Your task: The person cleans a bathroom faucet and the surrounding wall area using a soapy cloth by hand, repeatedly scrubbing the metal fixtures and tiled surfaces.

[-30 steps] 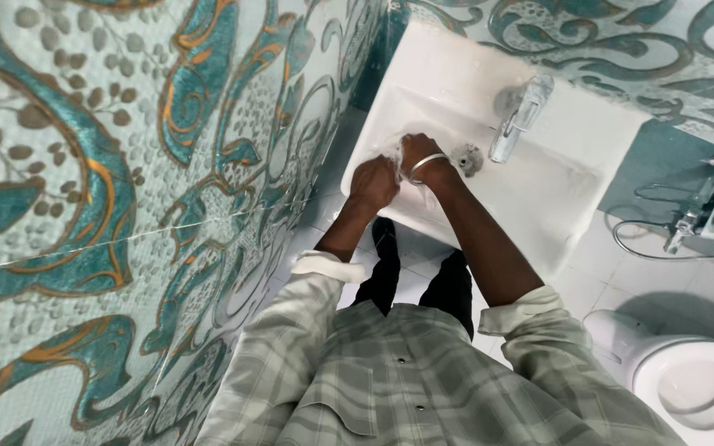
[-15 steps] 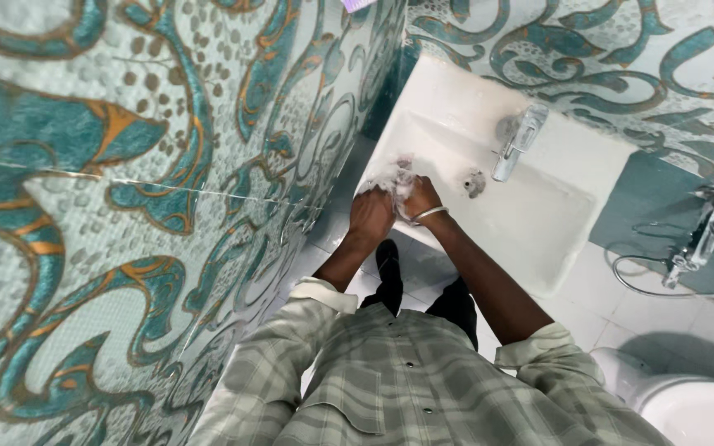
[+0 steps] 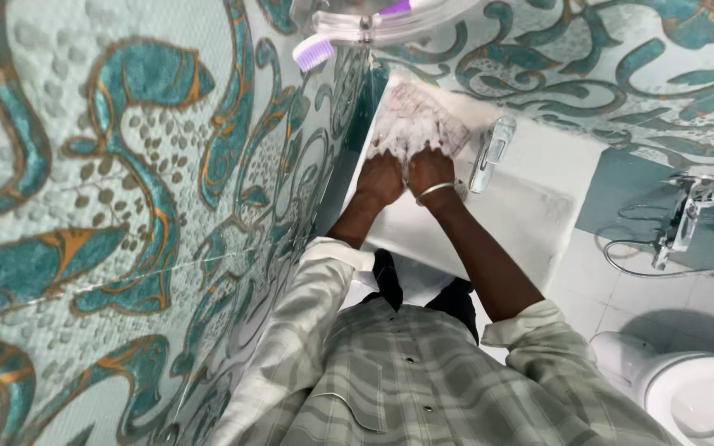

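Both hands were down in the white washbasin [image 3: 530,216], side by side: left hand [image 3: 379,179] and right hand [image 3: 429,170], fingers pressed onto a pale patterned cloth [image 3: 417,125] that lay soapy against the basin's far left corner. Whether either hand actually gripped it, I couldn't tell. A metal bangle [image 3: 434,191] sat on the right wrist, just left of the chrome tap [image 3: 492,152]. A purple toothbrush [image 3: 314,51] poked out of a clear shelf [image 3: 390,18], cut off at the top edge. The toilet [image 3: 687,388] was cropped bottom right.

Fingertips of both hands [image 3: 406,175] under cloth [image 3: 416,124]
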